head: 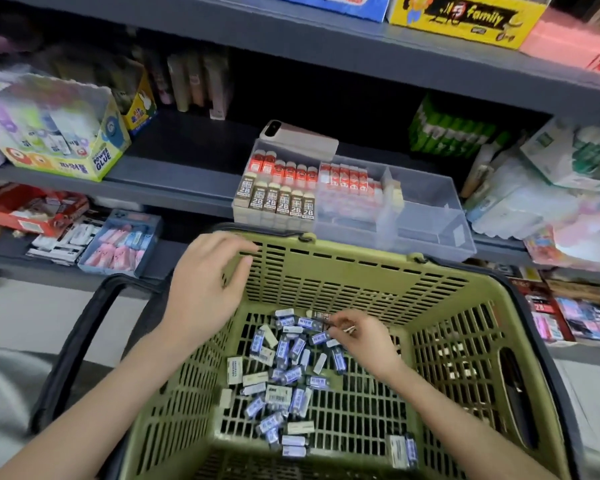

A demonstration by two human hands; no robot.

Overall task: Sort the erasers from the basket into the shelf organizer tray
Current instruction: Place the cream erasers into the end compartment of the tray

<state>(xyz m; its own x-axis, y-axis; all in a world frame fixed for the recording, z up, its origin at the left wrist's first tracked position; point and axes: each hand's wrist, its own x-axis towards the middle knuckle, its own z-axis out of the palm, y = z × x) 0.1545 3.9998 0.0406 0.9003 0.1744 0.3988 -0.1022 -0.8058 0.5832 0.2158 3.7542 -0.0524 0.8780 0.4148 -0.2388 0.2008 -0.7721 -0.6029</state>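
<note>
Your right hand: inside basket, fingers curled at far edge of loose erasers; whether it pinches one cannot be told. Pile spreads left of that hand and nearer you. Your left hand: fingers relaxed, holding nothing, at basket's far-left rim. Organizer tray: beyond both hands, left compartments filled.

The brown paper-sleeved erasers in the near-left compartment of the clear plastic organizer tray each read "2B". At the left, the yellow-green cardboard display box reads "POWER GLUE". Far up at the right, the yellow carton reads "family". Low at the right, a red pack reads "2B".
</note>
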